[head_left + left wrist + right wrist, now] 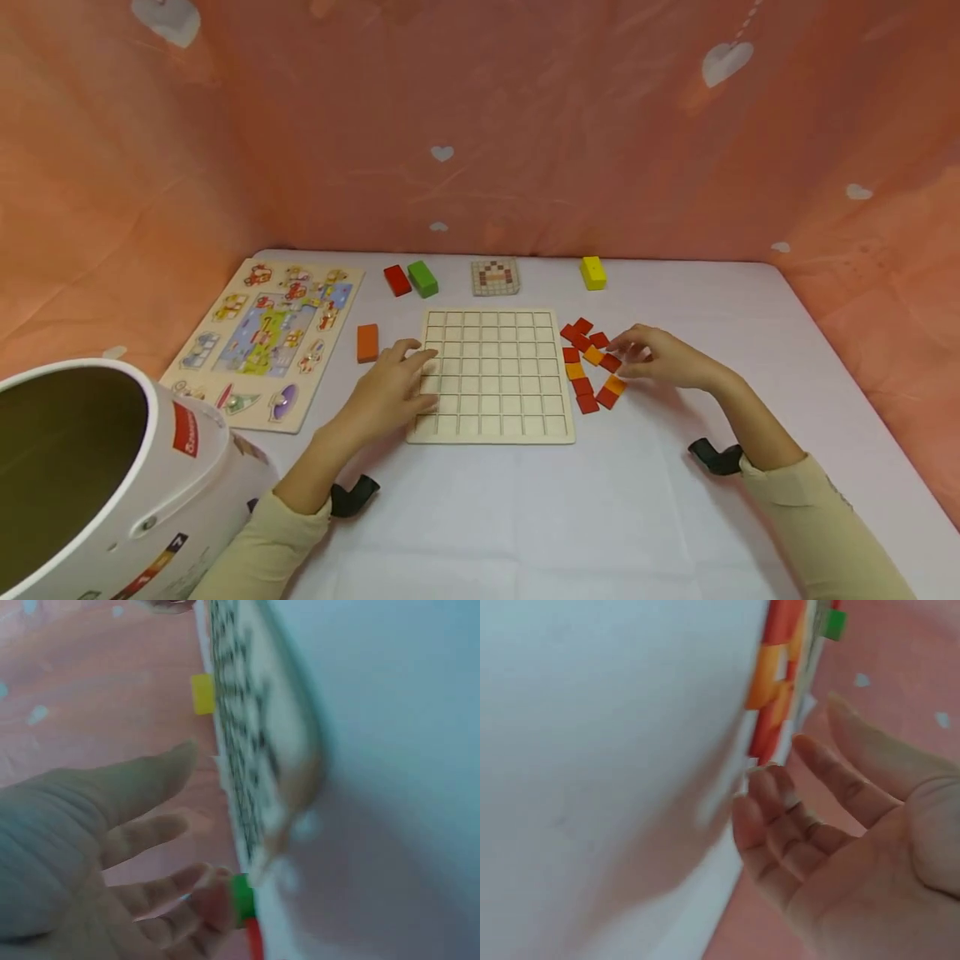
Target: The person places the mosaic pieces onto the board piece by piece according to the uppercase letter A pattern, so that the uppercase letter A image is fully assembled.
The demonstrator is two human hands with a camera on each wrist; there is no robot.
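A pale wooden grid board with square cells lies flat in the middle of the table. At its left edge is my left hand, fingers spread and relaxed; the thumb and fingertips reach over the rim, and nothing shows in its grasp. Red and orange square tiles lie scattered along the board's right side. Beside them my right hand hovers with loosely bent fingers, its fingertips close to the tiles. In the right wrist view the right hand shows no tile between thumb and fingers; contact is unclear.
Behind the board lie a red block, a green block, a small pattern card and a yellow block. An orange block is near my left hand. Further left are a picture puzzle and a large white bucket.
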